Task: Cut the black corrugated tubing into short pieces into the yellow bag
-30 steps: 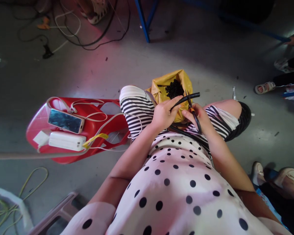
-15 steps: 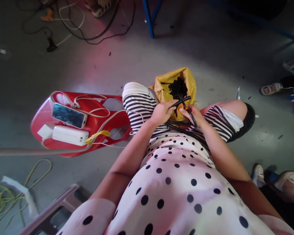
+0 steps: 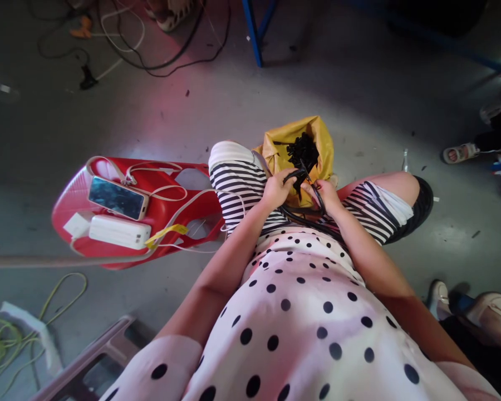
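My left hand (image 3: 276, 189) is closed around a black corrugated tube (image 3: 293, 174), whose end sticks out past the fingers. In my right hand (image 3: 328, 196) is a pair of scissors (image 3: 319, 201), with its black handle loop showing beside the palm. The blades point away from me and lie against the tube; whether they are parted I cannot make out. Just beyond both hands, a yellow bag (image 3: 326, 146) gapes between my knees with many short black pieces (image 3: 304, 149) inside. More black tubing (image 3: 296, 218) runs across my lap below the hands.
To the left, a red stool (image 3: 162, 214) bears a phone (image 3: 117, 197), a white power bank (image 3: 119, 231) and cables. A grey plastic stool (image 3: 96, 356) and yellow-green cord (image 3: 0, 345) are lower left. Other people's feet (image 3: 461, 152) show at the right. A blue metal leg (image 3: 254, 39) stands ahead.
The tube's free end, which stuck out to the right across the scissors, no longer shows there. My right hand and the scissors have shifted slightly left, closer to my left hand.
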`<state>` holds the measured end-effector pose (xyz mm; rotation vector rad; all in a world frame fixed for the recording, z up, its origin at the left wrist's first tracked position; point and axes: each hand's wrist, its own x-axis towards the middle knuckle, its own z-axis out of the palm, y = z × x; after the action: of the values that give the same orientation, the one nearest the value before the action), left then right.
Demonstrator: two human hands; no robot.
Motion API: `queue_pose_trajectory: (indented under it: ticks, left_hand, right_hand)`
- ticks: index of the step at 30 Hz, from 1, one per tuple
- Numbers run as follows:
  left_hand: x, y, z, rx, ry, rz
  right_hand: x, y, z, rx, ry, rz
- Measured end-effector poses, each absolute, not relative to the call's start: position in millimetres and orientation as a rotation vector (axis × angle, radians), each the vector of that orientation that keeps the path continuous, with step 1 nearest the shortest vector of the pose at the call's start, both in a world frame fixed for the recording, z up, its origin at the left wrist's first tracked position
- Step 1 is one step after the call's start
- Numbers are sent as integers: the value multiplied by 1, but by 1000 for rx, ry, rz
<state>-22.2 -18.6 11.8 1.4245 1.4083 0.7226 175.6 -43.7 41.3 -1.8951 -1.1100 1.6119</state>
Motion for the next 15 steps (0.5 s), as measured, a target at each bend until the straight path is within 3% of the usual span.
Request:
queue_pose_trajectory:
  ticks: [8,15]
  left_hand:
    - [-27,-3,43,692,1277,918]
    - [8,-17,92,430,1179,1069]
  right_hand:
    - [187,-88,76,-1692,-1125,1851]
    - [162,-102,102,-1616,-751,1748]
